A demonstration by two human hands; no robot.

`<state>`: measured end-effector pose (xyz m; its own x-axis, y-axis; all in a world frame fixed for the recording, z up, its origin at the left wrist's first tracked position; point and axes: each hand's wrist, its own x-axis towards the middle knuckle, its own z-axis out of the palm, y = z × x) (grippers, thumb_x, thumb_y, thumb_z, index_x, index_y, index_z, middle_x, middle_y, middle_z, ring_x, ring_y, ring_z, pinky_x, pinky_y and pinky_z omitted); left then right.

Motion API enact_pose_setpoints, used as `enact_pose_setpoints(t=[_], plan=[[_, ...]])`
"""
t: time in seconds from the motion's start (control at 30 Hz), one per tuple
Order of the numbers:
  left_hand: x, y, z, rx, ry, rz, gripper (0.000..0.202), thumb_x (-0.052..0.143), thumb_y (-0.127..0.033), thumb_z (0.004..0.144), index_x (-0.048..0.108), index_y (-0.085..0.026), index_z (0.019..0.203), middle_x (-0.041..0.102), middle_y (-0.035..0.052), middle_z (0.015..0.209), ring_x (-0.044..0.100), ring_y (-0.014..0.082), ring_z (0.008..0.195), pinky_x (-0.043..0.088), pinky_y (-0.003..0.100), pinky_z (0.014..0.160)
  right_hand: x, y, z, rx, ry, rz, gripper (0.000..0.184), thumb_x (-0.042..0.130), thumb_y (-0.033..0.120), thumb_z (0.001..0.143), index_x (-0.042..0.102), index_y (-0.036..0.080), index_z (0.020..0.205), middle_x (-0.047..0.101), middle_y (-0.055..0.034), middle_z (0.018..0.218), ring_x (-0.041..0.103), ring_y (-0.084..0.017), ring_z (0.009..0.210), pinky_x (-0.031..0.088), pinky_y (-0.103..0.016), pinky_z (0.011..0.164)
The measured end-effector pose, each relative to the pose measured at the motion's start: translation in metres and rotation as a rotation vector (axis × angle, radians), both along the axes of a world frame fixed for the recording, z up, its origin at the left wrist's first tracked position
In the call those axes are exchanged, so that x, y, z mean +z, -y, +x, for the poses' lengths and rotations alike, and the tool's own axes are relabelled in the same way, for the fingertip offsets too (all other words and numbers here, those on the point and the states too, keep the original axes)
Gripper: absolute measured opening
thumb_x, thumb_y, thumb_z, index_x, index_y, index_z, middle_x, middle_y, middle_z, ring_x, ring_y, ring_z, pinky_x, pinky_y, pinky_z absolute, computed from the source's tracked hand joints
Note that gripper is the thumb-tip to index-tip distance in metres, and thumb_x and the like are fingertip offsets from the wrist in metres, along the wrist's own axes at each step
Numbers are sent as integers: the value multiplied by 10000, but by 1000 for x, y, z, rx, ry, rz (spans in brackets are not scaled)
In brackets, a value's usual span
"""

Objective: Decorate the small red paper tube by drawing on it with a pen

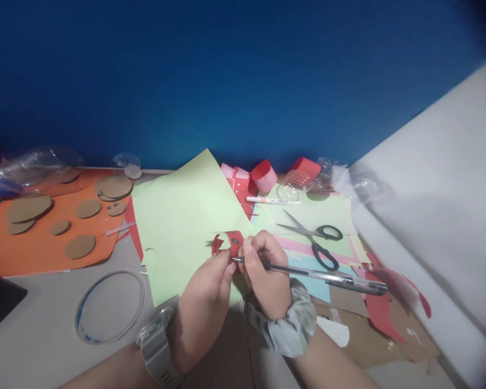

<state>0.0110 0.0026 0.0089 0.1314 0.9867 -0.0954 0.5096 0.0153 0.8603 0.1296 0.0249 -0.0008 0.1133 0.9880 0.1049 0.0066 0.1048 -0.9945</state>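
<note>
In the head view, the left hand (pixel 206 292) pinches a small red paper piece (pixel 234 249) just below the frame's centre, over the green sheet (pixel 178 210). The right hand (pixel 267 275) grips a pen (pixel 328 276), its tip beside the left fingertips. Scissors (pixel 308 233) lie near, right of centre. Grey tabletop (pixel 48 313) shows at lower left around a clear ring (pixel 80 319); the blue wall (pixel 243 81) bounds the frame's upper part
</note>
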Motion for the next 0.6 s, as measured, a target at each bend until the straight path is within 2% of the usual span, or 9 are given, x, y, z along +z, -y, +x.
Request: enact_pose_setpoints(t=[0.17, 0.3, 0.37, 0.47, 0.6], plan=[[-3, 0, 1, -1, -34, -24, 281, 381, -244, 972, 655, -207, 1019, 717, 83, 1118, 666, 224, 1039, 529, 356, 916, 0, 0, 0, -17, 15, -21, 292, 532, 307, 938, 400, 220, 693, 426, 59, 615, 375, -85, 498, 328, -225, 474], [0, -1, 1, 14, -19, -20, 275, 397, -233, 962, 644, -210, 1082, 706, 82, 1165, 655, 226, 1085, 503, 375, 979, -1, 0, 1, 22, 47, 5, 301, 519, 301, 941, 384, 220, 685, 437, 53, 626, 372, -88, 504, 333, -232, 483], [1, -1, 1, 1, -10, 9, 272, 391, -223, 964, 653, -220, 1040, 712, 65, 1146, 644, 217, 1109, 478, 372, 1015, -1, -1, 2, 27, 33, 11, 302, 517, 298, 942, 378, 222, 685, 435, 55, 623, 370, -89, 504, 329, -234, 484], [0, -1, 0, -5, -25, 32, 288, 377, -229, 970, 660, -215, 923, 729, 63, 1055, 658, 214, 1063, 510, 342, 953, 0, -1, 1, 12, 11, 7, 296, 515, 291, 944, 375, 224, 692, 420, 61, 612, 365, -90, 502, 321, -235, 488], [-2, 0, 0, -3, -29, 31, 265, 395, -231, 962, 660, -216, 956, 726, 61, 1054, 666, 211, 1029, 528, 319, 892, 1, -1, 2, 34, 47, 31, 300, 518, 274, 937, 375, 221, 679, 427, 55, 616, 380, -95, 521, 334, -241, 505]])
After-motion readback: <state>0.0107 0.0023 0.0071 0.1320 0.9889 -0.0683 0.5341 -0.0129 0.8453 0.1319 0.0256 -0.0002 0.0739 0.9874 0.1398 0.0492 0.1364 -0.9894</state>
